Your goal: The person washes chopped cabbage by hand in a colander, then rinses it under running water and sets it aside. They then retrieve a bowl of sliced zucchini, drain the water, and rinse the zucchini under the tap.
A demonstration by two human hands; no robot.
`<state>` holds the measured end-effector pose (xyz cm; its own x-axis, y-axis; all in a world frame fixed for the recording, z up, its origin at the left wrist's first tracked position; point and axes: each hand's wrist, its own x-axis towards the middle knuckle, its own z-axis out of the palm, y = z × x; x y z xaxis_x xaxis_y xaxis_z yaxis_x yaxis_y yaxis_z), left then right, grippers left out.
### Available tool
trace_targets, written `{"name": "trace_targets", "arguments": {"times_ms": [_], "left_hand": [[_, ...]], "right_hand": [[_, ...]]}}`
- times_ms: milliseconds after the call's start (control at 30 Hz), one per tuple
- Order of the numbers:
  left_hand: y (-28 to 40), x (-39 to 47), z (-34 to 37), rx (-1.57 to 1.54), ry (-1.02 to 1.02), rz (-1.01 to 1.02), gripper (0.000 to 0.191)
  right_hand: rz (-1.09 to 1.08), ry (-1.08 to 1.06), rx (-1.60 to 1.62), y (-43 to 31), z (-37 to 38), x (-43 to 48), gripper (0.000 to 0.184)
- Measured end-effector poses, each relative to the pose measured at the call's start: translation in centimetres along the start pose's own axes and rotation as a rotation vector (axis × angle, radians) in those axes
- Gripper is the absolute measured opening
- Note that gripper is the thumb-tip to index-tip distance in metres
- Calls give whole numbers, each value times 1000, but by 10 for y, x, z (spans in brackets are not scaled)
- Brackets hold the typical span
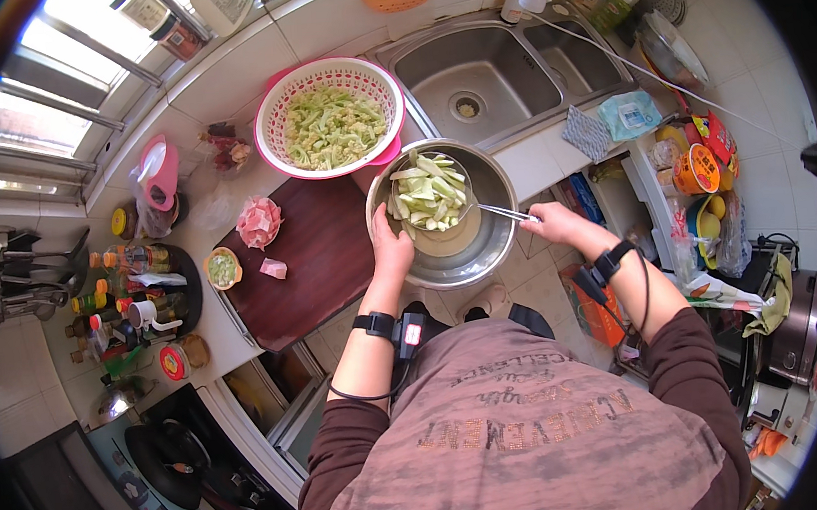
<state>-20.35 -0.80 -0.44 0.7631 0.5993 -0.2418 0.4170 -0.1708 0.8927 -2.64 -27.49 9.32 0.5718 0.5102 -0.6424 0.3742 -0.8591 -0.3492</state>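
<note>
A stainless steel bowl (497, 249) is in front of me, with cloudy pale liquid (450, 241) in its bottom. My left hand (392, 247) grips the bowl's left side, the thumb pointing inward over the rim. In my right hand (552, 222) is the thin metal handle of a skimmer (501, 211). The skimmer's round basket lies within the bowl's outline and is heaped with pale green vegetable strips (432, 189). Whether the basket touches the liquid is hard to tell. Just beyond the bowl, a white and pink colander (268, 133) contains chopped cauliflower-like vegetable pieces (336, 128).
Left of the bowl lies a dark red cutting board (309, 262), bearing pink meat slices in a bowl (259, 223) and a pink chunk (274, 268). A small orange bowl (223, 268) holds chopped greens. Behind is a double sink (474, 73); a stove (203, 468) stands lower left.
</note>
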Motion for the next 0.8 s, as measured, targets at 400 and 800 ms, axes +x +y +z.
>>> {"name": "trace_targets", "arguments": {"times_ms": [400, 800], "left_hand": [[19, 34, 9, 379, -255, 165, 86], [-5, 42, 27, 496, -252, 293, 21]], "right_hand": [[54, 166, 225, 14, 4, -97, 33], [144, 167, 330, 26, 19, -114, 32]]}}
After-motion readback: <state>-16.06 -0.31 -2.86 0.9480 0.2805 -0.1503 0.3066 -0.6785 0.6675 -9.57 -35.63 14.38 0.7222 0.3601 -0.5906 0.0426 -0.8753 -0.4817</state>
